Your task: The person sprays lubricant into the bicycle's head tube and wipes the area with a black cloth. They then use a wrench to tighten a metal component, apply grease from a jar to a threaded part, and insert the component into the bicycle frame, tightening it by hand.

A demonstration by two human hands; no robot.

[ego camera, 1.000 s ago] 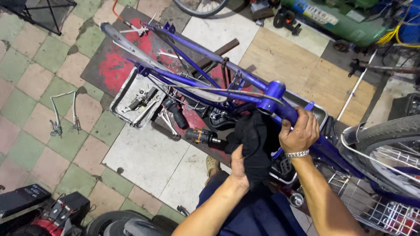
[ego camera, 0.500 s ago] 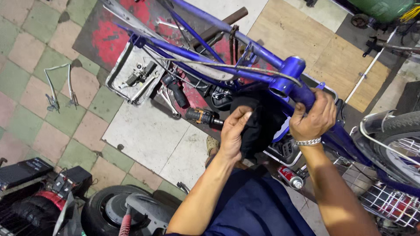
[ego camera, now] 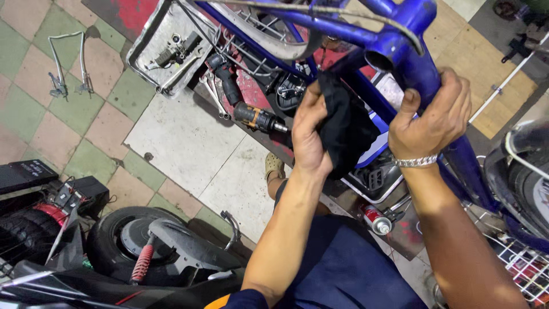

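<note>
1. My left hand (ego camera: 309, 134) pinches a black cloth (ego camera: 343, 129) — pressed against the blue bicycle frame (ego camera: 400, 46).
2. My right hand (ego camera: 432, 117) is clamped around the frame tube.
3. A cordless drill (ego camera: 254, 117) lies on the floor below — well apart.

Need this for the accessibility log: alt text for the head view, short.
Seen from above, a person's right hand grips a blue bicycle frame while the left hand presses a black cloth against it. A cordless drill and a metal tray of parts lie on the tiled floor below.
</note>
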